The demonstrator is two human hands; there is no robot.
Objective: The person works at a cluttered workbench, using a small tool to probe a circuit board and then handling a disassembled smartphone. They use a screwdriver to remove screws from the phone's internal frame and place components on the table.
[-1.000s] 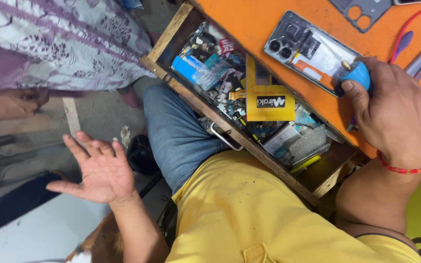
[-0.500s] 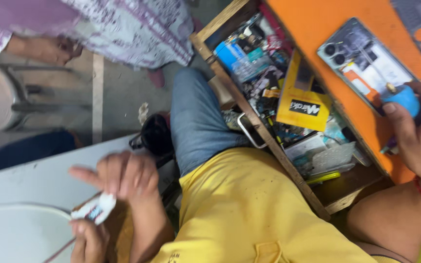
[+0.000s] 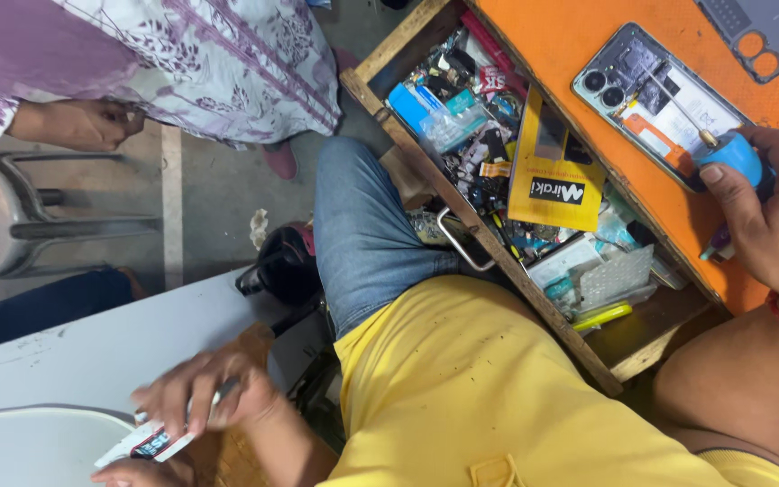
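On the orange table (image 3: 588, 54), the right hand (image 3: 773, 230) wraps its fingers around a blue-handled screwdriver (image 3: 710, 135) tipped into the opened phone (image 3: 655, 95), while the blurred left hand (image 3: 205, 397) seemingly pinches a small card (image 3: 142, 444).

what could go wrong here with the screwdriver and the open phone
The right hand holds a blue-handled screwdriver with its tip on the opened grey phone, while the view points towards the left hand gripping a small white object. Unwatched, the tip might slip and scratch the exposed parts.
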